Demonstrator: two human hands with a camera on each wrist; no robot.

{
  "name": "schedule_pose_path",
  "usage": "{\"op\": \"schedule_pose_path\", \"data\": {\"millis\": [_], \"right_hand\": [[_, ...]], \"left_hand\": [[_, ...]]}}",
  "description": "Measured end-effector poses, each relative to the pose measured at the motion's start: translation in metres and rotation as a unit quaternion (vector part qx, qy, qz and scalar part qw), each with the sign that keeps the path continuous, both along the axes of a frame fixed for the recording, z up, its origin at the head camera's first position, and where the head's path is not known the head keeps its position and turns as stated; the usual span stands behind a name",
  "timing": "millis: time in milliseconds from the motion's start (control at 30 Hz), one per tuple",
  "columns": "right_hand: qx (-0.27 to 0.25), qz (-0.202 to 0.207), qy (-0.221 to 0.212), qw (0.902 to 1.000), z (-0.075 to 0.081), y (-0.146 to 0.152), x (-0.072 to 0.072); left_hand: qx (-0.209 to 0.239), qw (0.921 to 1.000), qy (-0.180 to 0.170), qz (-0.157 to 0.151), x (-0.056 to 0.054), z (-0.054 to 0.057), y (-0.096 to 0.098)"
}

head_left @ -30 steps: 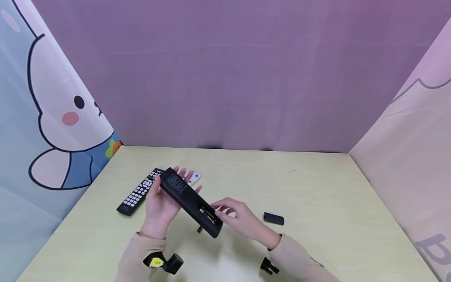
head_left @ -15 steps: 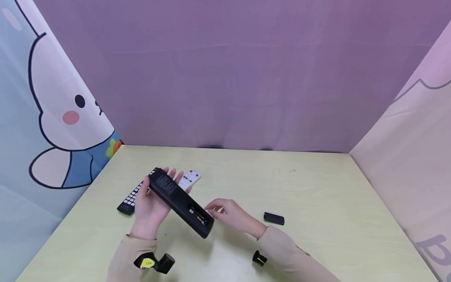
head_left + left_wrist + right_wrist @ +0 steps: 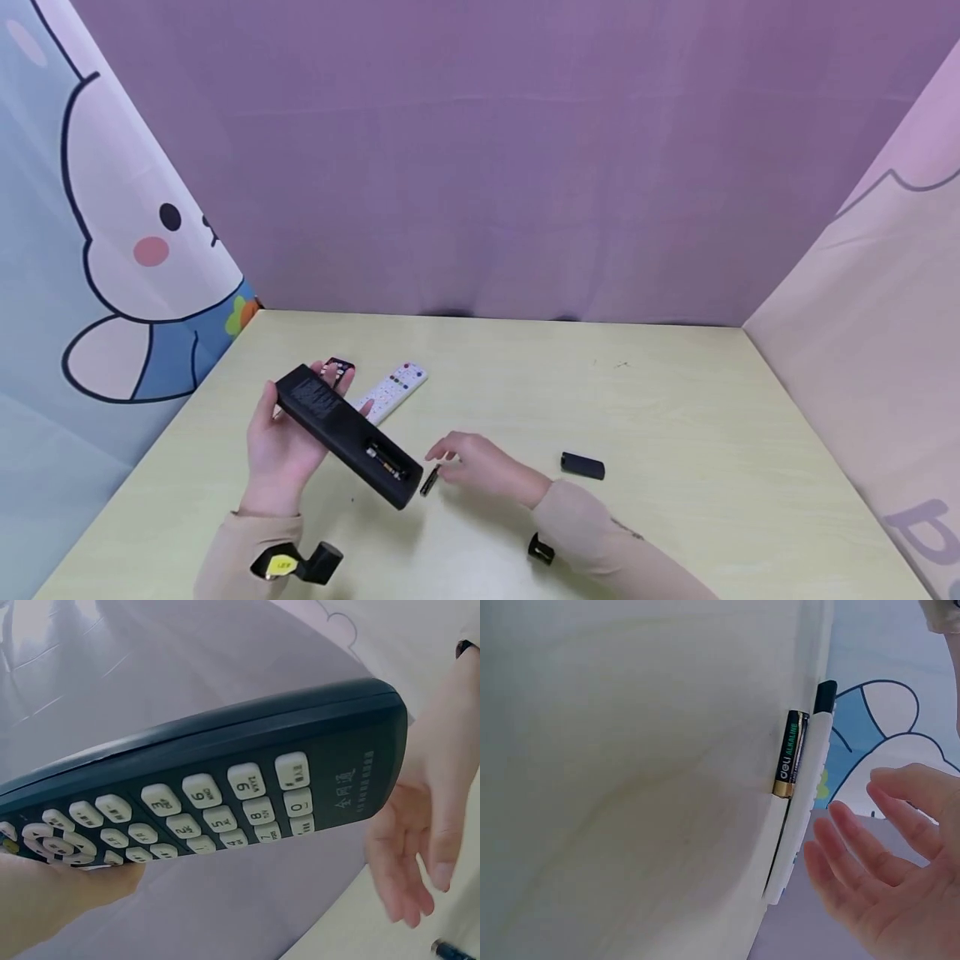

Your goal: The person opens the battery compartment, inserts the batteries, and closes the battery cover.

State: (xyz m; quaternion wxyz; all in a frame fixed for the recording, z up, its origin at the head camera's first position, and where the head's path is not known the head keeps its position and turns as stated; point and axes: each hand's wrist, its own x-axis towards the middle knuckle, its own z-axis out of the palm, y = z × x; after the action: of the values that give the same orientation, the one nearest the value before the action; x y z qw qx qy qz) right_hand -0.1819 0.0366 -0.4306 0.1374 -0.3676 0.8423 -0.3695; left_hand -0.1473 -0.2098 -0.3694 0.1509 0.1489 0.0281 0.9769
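My left hand (image 3: pixel 281 458) holds a black remote control (image 3: pixel 330 421) tilted, its back toward the head camera. A battery (image 3: pixel 386 461) lies in its uncovered compartment. In the left wrist view its button side (image 3: pixel 225 802) shows, with the left fingers (image 3: pixel 67 896) under it. My right hand (image 3: pixel 483 468) hovers low, fingers loosely bent, beside a loose AA battery (image 3: pixel 430 481) on the table. The right wrist view shows that battery (image 3: pixel 790 754), black with a gold end, and the right hand (image 3: pixel 892 862) apart from it, holding nothing.
A white remote (image 3: pixel 393 390) lies behind the left hand. Another black remote (image 3: pixel 341 367) is mostly hidden by that hand and the held remote. The black battery cover (image 3: pixel 582 466) rests on the table (image 3: pixel 660 400) at right. Cloth walls enclose the back and sides.
My left hand has carried the black remote leftward, uncovering the loose battery and the white remote. My right hand has left the battery compartment and come down beside the loose battery.
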Motion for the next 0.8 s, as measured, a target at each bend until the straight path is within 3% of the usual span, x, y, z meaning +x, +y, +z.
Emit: {"op": "schedule_pose_path", "data": {"millis": [267,567,800], "right_hand": [[0.041,0.025,0.058,0.9972,-0.006,-0.004,-0.003],[0.088,0.029,0.071,0.9932,-0.009,-0.01,-0.003],[0.136,0.04,0.116,0.983,-0.01,-0.012,-0.002]], "left_hand": [[0.013,0.9996,-0.02,0.014,0.003,-0.003,-0.016],[0.019,0.9988,-0.039,0.023,0.005,-0.003,-0.024],[0.021,0.9982,-0.048,0.031,0.006,-0.002,-0.026]]}}
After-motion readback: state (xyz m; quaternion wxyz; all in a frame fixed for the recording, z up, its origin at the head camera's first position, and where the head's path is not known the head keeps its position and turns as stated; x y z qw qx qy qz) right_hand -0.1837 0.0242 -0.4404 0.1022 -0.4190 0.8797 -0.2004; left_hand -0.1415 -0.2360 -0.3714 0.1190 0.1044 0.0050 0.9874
